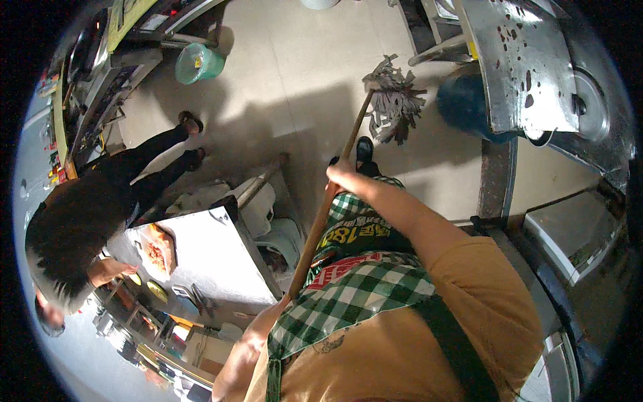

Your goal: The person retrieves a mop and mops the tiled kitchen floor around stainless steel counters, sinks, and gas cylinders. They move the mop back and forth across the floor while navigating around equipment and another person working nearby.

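Note:
A mop with a wooden handle (317,226) slants across the view in front of my body. My right hand (344,177) is wrapped around the middle of the handle. Lower in the view, my left hand (271,315) holds the handle near its upper end, its fingers partly hidden. The mop head (394,103), made of grey cloth strips, lies spread on the tiled floor (296,65) just beyond my dark shoe (364,149). I wear a green and white checked apron (361,291) that bears writing.
At left, a person in dark clothes (85,216) stands by a metal worktable (206,251) with a tray of food (159,251). A green bucket (199,64) stands ahead on the left. On the right are a blue barrel (464,105) and a wet steel counter (527,65).

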Tool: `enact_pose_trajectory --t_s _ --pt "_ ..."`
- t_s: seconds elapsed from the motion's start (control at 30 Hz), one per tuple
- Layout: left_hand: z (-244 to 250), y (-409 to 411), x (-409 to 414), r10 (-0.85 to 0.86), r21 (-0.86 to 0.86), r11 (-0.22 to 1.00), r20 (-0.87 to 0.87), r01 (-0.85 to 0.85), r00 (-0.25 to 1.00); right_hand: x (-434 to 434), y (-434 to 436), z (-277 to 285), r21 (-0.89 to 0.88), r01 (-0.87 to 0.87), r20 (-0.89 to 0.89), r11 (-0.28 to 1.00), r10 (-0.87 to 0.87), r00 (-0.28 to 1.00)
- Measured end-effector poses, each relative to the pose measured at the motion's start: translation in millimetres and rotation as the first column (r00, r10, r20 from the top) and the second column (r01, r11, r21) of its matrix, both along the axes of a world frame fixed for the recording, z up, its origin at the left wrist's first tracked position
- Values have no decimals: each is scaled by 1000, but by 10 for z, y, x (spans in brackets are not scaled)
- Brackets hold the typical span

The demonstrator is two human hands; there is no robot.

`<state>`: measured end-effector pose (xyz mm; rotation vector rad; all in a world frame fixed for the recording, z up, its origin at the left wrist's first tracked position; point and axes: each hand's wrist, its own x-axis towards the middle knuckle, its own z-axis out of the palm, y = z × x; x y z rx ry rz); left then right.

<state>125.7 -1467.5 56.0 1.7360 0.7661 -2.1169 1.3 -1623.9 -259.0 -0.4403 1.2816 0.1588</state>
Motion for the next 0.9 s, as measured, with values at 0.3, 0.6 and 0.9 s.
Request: enact_pose_trajectory --t_s 0.3,0.6,0.9 --pt "-73 278 7 -26 -43 999 -13 25 1000 -24 266 -258 -114 -131 -308 985 91 947" --pt "51 -157 9 84 39 996 -9 -83 996 71 -57 -532 71 -125 -234 990 139 962" --pt "216 -119 39 32 122 992 -40 -27 999 83 133 -99 -135 -214 -386 968 147 910"
